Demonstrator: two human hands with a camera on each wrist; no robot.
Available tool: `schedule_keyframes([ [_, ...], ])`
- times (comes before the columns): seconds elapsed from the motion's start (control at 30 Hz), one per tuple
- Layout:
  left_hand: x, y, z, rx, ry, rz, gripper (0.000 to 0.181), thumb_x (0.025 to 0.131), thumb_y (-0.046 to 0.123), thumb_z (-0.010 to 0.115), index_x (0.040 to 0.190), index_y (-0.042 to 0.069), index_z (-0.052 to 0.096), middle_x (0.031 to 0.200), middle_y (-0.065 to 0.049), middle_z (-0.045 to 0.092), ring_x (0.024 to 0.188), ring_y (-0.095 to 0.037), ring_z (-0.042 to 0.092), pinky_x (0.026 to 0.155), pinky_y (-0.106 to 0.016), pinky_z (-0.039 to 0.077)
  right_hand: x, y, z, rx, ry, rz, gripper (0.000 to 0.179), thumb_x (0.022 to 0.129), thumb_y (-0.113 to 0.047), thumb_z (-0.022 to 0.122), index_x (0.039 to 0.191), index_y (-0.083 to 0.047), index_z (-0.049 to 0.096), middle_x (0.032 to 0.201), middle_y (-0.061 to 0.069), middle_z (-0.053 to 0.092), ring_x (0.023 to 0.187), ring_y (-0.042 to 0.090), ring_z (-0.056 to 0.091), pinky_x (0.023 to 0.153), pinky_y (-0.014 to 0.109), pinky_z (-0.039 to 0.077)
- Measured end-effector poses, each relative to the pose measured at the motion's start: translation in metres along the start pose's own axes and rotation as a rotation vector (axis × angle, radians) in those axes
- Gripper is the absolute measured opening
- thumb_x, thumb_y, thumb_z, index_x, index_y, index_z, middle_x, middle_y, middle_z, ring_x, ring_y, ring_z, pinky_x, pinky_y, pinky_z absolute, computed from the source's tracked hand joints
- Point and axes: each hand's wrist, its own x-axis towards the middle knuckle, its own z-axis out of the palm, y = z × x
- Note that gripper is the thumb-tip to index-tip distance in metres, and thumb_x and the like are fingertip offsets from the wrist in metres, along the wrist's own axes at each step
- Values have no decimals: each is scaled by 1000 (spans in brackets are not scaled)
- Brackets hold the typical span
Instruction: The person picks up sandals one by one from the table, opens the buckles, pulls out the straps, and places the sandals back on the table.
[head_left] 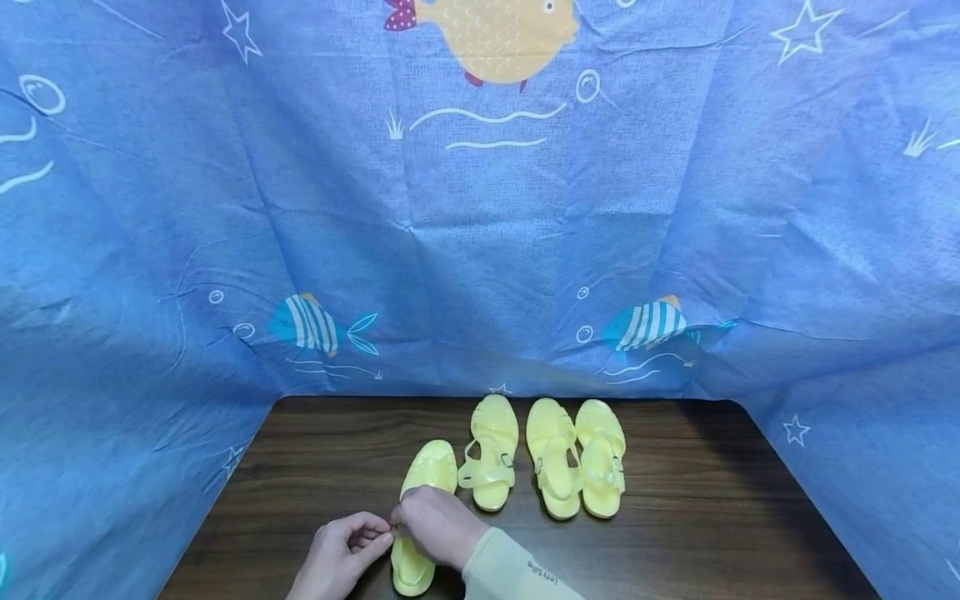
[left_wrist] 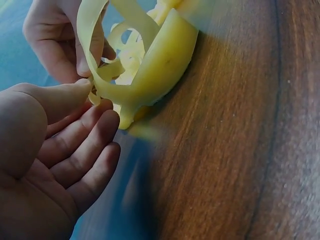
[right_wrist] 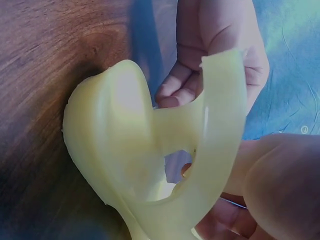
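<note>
A pale yellow jelly sandal [head_left: 431, 465] stands on the table at the front, toe pointing away, with both hands at its left side. My left hand [head_left: 341, 550] pinches the ankle strap [left_wrist: 92, 32] at its buckle end between thumb and index finger; the other fingers are loosely bent below. Reaching across the sandal from the right, my right hand [head_left: 442, 527] grips the strap at the same spot with curled fingers. The buckle is mostly hidden by fingertips. In the right wrist view the heel [right_wrist: 100, 130] faces the camera, the strap looping above it.
Three more yellow sandals stand in a row to the right: one nearby [head_left: 495, 417], then two side by side, one [head_left: 550, 417] close against the other [head_left: 602, 421]. They rest on a dark wooden table [head_left: 697, 500]. A blue fish-print cloth [head_left: 487, 250] hangs behind and at the sides.
</note>
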Motion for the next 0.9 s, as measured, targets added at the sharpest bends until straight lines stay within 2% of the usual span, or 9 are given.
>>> schedule_keyframes([
  [0.23,0,2,0,-33,-12,-46,9,93,21,80,90,14,76,81,10,73,74,0,65,66,-22,56,0,0,-4,13,-21,-34,13,92,-11,79,87,-23,81,74,-15,66,69,-7,55,63,8,45],
  [0.4,-1,-2,1,-80,-18,-3,6,94,16,79,95,10,75,84,7,73,74,0,65,66,-22,55,-2,-1,-4,-15,-7,-61,16,95,-10,74,85,-21,77,73,-13,62,66,-6,51,59,9,42],
  [0.6,-3,-3,8,-102,74,97,7,92,7,79,95,12,75,85,6,73,73,0,63,63,-23,55,-2,0,-1,-47,7,-94,17,100,-11,69,88,-20,75,76,-13,59,67,-6,49,59,8,41],
  [0.77,-4,-2,12,-100,163,112,11,89,5,82,90,15,77,81,10,73,70,1,63,61,-22,55,-3,2,2,-26,16,-102,14,101,-11,69,91,-19,75,79,-11,61,69,-6,50,61,7,41],
  [0.9,-5,-3,15,-100,231,160,19,83,-1,84,88,17,79,82,11,75,71,2,65,61,-19,55,-5,4,4,-23,47,-113,12,100,-11,70,93,-19,77,81,-12,63,72,-7,54,64,6,43],
])
